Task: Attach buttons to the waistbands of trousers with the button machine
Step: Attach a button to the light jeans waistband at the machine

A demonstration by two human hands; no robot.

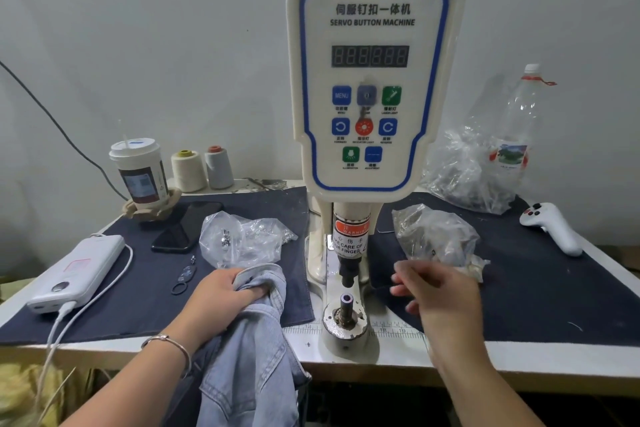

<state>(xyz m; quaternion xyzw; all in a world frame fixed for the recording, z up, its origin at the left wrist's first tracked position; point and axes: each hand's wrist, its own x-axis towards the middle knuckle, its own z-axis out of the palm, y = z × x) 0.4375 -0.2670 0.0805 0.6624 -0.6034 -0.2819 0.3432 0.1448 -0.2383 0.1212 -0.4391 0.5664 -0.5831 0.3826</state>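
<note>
Button machine (pixel 372 80) stands upright at centre of the surface (pixel 519 354), display dark, punch head above the lower die (pixel 346 302); a pale ring sits on top of the die post. Left hand (pixel 221 291) grasps a bunched fold of the light denim trousers (pixel 249 340), fingers curled into the fabric, just left of the die; the rest of the trousers hangs over the front edge of the surface. No part of the trousers lies on the die. Right hand (pixel 440 291) hovers right of the die, above the dark cloth (pixel 554 281), fingers loosely spread and motion-blurred; it appears to hold nothing, though the blur leaves that uncertain. Just behind the right hand: a crumpled clear bag (pixel 433 236), contents hard to make out. Left of the machine: a second clear bag (pixel 242 239) with small metal pieces inside, touching the trousers' fold. Further left on the cloth: a dark phone (pixel 187 225), a white power bank (pixel 76 274) with cable plugged in, small rings and a clip between bank and left hand. Back left: a lidded cup (pixel 138 173) with straw, two thread cones (pixel 202 170) side by side. Back right: a larger clear bag, a plastic bottle (pixel 519 121) behind it, and a white controller (pixel 550 225) near the right edge.
</note>
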